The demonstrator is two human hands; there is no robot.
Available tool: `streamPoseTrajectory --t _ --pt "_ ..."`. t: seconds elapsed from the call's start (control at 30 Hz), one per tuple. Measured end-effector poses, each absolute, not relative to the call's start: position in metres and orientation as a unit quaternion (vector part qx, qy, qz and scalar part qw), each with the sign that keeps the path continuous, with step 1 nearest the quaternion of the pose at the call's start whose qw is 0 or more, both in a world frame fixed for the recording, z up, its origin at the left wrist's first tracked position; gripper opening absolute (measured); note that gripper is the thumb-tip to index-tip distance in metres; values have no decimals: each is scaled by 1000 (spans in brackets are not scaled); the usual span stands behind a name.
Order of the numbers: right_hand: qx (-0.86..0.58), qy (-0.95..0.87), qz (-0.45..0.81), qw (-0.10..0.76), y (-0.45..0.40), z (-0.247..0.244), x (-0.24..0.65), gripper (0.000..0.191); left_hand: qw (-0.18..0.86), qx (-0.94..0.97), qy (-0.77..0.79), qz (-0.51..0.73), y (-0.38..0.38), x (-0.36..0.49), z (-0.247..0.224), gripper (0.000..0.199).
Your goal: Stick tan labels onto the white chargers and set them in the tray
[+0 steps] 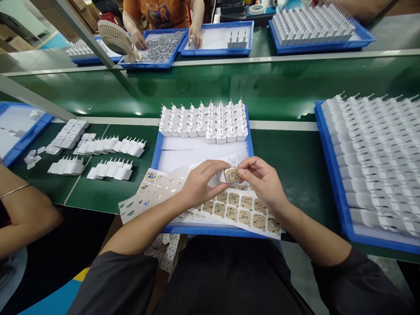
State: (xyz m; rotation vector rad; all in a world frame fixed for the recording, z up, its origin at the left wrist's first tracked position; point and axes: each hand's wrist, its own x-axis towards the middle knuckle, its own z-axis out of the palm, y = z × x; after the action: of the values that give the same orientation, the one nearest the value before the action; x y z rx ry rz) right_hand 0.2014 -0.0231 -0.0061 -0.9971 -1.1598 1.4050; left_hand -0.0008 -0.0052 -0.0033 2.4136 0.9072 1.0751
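A white plug charger (224, 176) is pinched between the thumb and fingers of my left hand (205, 181), its end face turned toward my right hand. Over that face lies a tan sticker (231, 175) with small slots. Thumb and forefinger of my right hand (260, 177) close on the sticker's right edge. Beneath both hands, sheets of tan stickers (245, 217) overlap across the front of a blue tray (252, 151). Partly peeled clear sheets (164, 188) lie to the left. Rows of upright white chargers (203, 120), pins up, fill the tray's back part.
To the right stands a blue tray (333, 175) packed with white chargers. Loose chargers (110, 168) lie in groups on the green table at left, near another person's arm (26, 210). Across the divider, a co-worker's hands (195, 37) are over trays, beside a fan (116, 37).
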Motion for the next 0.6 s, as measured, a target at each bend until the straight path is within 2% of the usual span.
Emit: streamPoseTrajectory --t 0.3,0.6 --pt "-461 -484 552 498 -27 2 196 23 154 860 315 372 -6 -1 -6 38" --pt "-479 -508 523 489 -27 0 197 22 142 859 318 375 -6 0 -10 37"
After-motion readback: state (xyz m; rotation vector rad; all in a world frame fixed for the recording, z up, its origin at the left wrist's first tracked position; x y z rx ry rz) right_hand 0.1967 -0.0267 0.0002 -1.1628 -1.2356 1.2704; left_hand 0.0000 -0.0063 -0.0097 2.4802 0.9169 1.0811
